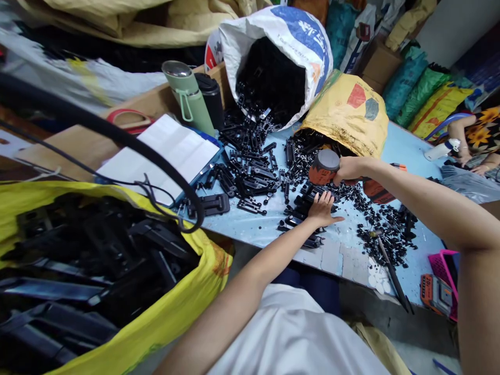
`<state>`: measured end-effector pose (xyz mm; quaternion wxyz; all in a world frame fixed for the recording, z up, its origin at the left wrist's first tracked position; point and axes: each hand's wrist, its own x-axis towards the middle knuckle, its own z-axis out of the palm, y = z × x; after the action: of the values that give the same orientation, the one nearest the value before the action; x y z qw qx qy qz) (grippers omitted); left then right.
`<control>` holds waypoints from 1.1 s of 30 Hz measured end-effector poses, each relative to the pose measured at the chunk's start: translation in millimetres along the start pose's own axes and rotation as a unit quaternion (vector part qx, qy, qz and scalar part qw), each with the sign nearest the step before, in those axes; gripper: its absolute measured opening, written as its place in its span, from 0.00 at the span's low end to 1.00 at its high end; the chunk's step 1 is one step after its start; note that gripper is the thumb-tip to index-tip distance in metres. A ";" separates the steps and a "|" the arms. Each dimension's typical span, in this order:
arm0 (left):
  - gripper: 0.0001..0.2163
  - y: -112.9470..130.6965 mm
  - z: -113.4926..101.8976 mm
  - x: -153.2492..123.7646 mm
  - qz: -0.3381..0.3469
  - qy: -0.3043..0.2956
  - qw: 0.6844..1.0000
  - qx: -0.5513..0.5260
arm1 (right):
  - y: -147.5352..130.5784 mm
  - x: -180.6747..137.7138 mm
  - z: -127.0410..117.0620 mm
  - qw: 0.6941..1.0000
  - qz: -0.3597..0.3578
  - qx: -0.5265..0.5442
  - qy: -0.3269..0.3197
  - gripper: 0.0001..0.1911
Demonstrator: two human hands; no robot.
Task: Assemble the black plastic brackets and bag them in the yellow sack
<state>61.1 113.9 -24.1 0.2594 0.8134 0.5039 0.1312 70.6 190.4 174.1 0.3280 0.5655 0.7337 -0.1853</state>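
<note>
My right hand (349,170) is wrapped round the handle of an orange and grey cordless drill (325,167). The drill's battery end shows below my wrist, while its tip is hidden. Just in front of the drill, my left hand (322,209) lies spread and flat on a row of black plastic parts (300,209) near the table's front edge. Past the drill, loose screws and small black pieces (302,161) are heaped on the blue table (250,229). Several long black plastic parts (253,174) are piled to the left.
A white sack (234,47) and a yellow sack (347,114) spill parts at the back. A hammer (390,271) and spare battery (435,294) lie right. A green bottle (189,96), papers (164,151) and full yellow bag (211,265) are left. Another person's hands (478,165) show far right.
</note>
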 end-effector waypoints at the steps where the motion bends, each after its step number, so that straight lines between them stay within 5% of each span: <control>1: 0.43 0.2 -1.3 0.7 0.000 -0.002 1.000 0.001 | -2.9 -1.4 1.6 1.000 -0.006 0.000 -0.005 0.06; 7: 0.41 6.1 -9.6 -3.6 -0.019 -0.006 1.000 0.009 | -16.7 -8.3 10.6 0.998 0.000 -0.067 -0.002 0.07; 12: 0.41 6.7 1.8 -48.4 -0.053 0.023 0.998 -0.002 | -19.0 -22.9 17.5 0.997 -0.010 -0.070 0.009 0.09; 17: 0.41 -2.3 14.4 -84.7 -0.014 0.005 1.000 0.011 | -28.3 -20.8 29.2 0.997 -0.063 -0.035 -0.006 0.12; 25: 0.39 -4.4 6.8 -88.3 0.055 0.053 0.997 0.027 | -37.7 -34.5 39.9 0.994 -0.075 -0.079 0.023 0.15; 33: 0.39 -3.6 2.1 -89.9 0.061 0.059 0.996 0.036 | -65.4 -34.0 46.3 0.991 -0.078 -0.098 -0.037 0.06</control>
<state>18.2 34.8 -23.5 0.1910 0.8422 0.4725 0.1759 25.9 117.5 157.9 0.3933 0.4645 0.7774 -0.1587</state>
